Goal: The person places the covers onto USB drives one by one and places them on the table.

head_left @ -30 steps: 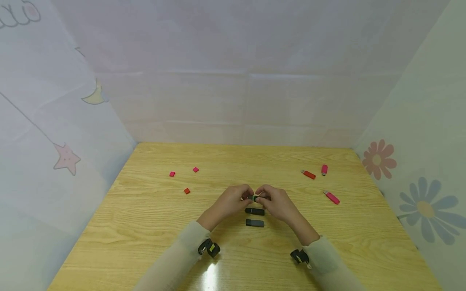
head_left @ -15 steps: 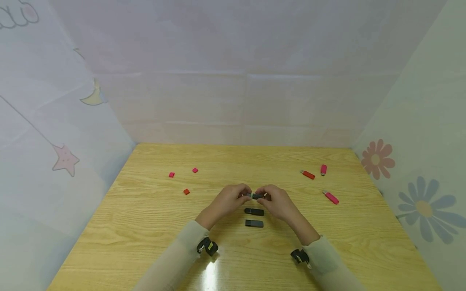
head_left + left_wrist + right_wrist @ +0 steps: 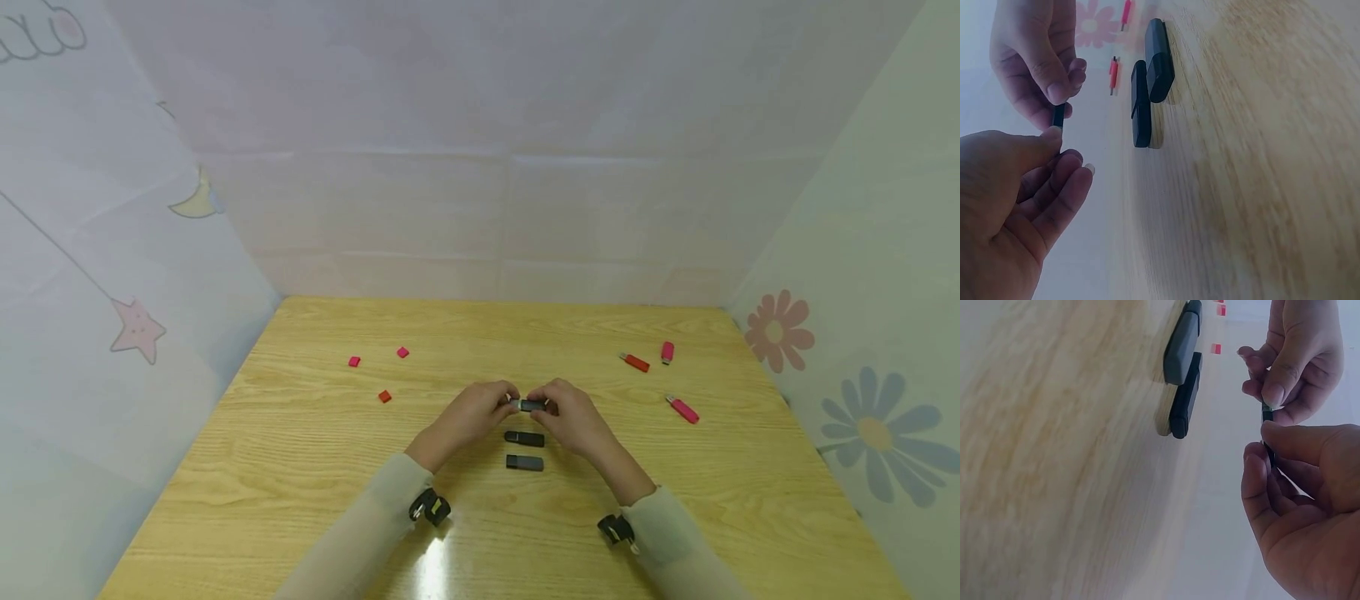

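Between my two hands is a dark USB stick [image 3: 531,405], held level above the middle of the table. My left hand [image 3: 471,414] pinches its left end between thumb and fingers. At its other end, the thumb and fingertips of my right hand [image 3: 572,417] pinch the dark body. A short dark stretch of the stick shows between the fingertips in both wrist views; the ends are hidden by fingers. Nearer to me lie a black USB stick [image 3: 524,438] with its cap on and a grey USB stick [image 3: 525,462] with a black cap, side by side.
On the right lie uncapped USB sticks: a red one [image 3: 636,362], a pink one [image 3: 667,352] and another pink one [image 3: 683,410]. To the left are two pink caps [image 3: 354,362] [image 3: 403,352] and a red cap [image 3: 385,397]. Printed cloth walls surround the wooden table [image 3: 300,467].
The fingertips of my hands have drawn slightly apart, so more of the dark USB stick shows between them. Both hands keep their pinch. The things on the table stay put.
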Motion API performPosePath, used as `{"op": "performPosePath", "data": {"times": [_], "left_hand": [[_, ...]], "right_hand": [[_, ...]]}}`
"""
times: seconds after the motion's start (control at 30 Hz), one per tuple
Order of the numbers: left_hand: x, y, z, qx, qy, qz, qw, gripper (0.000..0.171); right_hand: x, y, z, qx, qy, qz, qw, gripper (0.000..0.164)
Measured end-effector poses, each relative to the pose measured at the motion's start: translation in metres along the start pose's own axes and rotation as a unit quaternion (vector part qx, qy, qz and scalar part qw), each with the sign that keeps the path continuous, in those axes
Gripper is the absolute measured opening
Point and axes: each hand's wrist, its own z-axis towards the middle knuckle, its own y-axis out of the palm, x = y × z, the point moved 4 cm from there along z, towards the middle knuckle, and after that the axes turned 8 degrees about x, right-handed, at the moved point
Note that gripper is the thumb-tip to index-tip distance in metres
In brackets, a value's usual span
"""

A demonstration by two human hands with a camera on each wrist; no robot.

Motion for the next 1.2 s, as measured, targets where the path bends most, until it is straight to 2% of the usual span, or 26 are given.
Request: {"op": "performPosePath", "data": {"times": [0.3, 0.53, 1.2], "left_hand": [[-0.003, 0.006, 0.004, -0.025, 0.019, 0.044, 0.9986, 0.022], [-0.007, 0.012, 0.008, -0.035, 0.017, 0.075, 0.9964, 0.02], [-0.017, 0.022, 0.016, -0.055, -0.008, 0.08, 0.9952, 0.019]], "right_hand": [[0.007, 0.006, 0.003, -0.02, 0.026, -0.01, 0.999, 0.02], [0.012, 0.009, 0.009, -0.037, 0.047, -0.014, 0.998, 0.017], [0.025, 0.02, 0.018, -0.057, 0.014, -0.04, 0.997, 0.018]]}}
